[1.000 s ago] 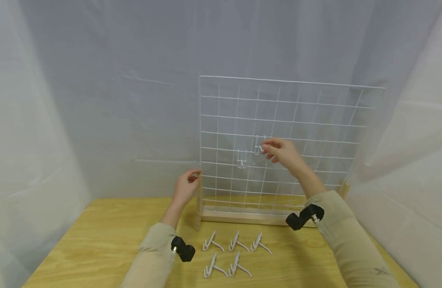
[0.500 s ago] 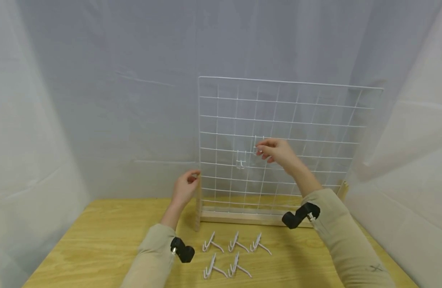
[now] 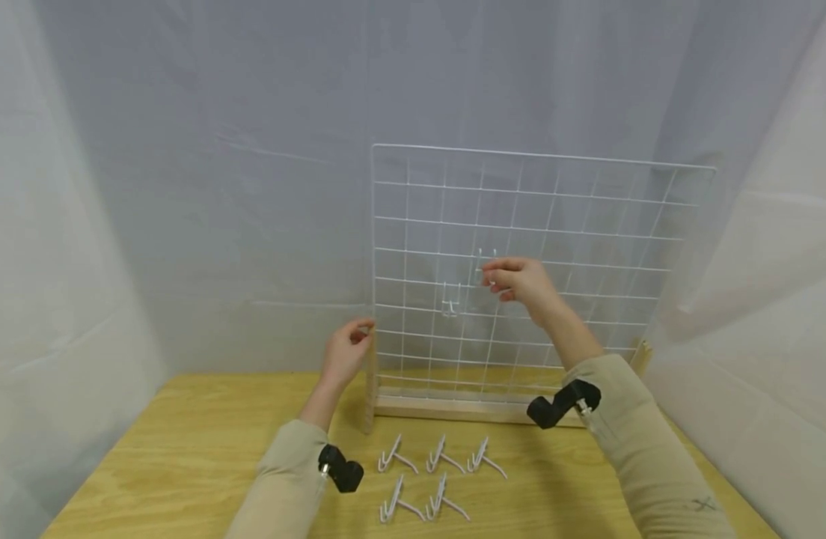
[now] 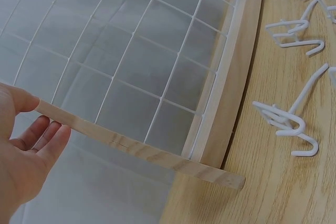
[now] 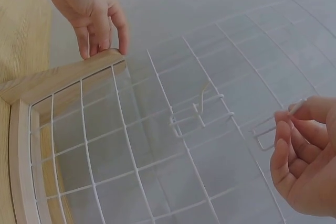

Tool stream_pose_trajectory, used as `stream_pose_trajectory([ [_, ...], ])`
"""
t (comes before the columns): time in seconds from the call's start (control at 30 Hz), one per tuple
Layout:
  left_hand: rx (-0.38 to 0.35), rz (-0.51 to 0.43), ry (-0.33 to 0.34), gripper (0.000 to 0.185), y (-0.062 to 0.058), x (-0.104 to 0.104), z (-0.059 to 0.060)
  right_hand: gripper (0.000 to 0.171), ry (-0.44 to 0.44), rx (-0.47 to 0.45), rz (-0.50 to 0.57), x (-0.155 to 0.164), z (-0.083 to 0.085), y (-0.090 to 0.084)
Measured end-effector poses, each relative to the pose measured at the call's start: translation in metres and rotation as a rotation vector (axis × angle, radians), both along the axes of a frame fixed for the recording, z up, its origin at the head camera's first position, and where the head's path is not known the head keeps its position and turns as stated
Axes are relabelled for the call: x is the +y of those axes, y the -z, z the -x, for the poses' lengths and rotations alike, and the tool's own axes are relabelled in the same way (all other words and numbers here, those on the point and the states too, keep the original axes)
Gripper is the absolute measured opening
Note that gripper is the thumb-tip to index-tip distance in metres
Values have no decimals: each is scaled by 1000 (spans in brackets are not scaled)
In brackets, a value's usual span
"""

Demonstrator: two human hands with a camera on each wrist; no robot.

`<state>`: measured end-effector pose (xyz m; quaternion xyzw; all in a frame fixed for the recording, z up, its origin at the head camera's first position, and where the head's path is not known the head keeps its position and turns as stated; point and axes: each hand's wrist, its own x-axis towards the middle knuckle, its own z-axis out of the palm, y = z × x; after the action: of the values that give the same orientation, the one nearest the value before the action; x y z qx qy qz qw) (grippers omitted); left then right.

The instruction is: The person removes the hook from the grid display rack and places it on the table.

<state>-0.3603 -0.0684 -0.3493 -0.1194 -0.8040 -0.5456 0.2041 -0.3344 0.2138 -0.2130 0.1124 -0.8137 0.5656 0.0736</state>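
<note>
My right hand (image 3: 524, 288) pinches a white wire hook (image 5: 298, 107) by its arm, against the white wire grid panel (image 3: 548, 156). Two prong tips of this hook show just above a horizontal wire; the fingers hide much of the rest. Below and to the left, another white hook (image 3: 451, 307) hangs on the grid. At the panel's left side, my left hand (image 3: 346, 352) grips the top end of the wooden upright (image 4: 131, 148) between thumb and fingers. The upright joins a wooden base bar (image 3: 453, 408) under the grid.
Several white hooks lie in two rows on the wooden table (image 3: 218, 449) in front of the stand, among them a back-row hook (image 3: 480, 457) and a front-row hook (image 3: 440, 500). A second upright (image 3: 642, 355) stands at the right. Pale sheeting (image 3: 251, 187) surrounds the table.
My right hand has shifted a little left along the grid, and the held hook's prong tips have risen slightly. My left hand stays on the upright.
</note>
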Motion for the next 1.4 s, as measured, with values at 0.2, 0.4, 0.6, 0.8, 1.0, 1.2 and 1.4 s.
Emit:
stream_pose_trajectory([
  [0.2, -3, -5, 1, 27, -1, -1, 0, 34, -10, 2, 4, 5, -3, 1],
  [0.4, -12, -3, 7, 28, -2, -1, 0, 35, -41, 4, -28, 12, -9, 8],
  [0.6, -20, -9, 6, 28, -3, 0, 1, 33, -86, 3, -70, 18, -15, 23],
  [0.8, -17, 15, 1, 29, -4, -1, 1, 31, -95, -17, -112, 26, -18, 37],
  [1.0, 18, 44, -14, 27, -3, 0, 1, 33, -128, -25, -166, 30, -22, 51],
  [1.2, 42, 58, -24, 26, -1, 2, 2, 32, -160, -19, -222, 33, -29, 65],
  [1.4, 65, 59, -22, 25, -1, 4, 3, 30, -171, -46, -228, 33, -34, 74],
])
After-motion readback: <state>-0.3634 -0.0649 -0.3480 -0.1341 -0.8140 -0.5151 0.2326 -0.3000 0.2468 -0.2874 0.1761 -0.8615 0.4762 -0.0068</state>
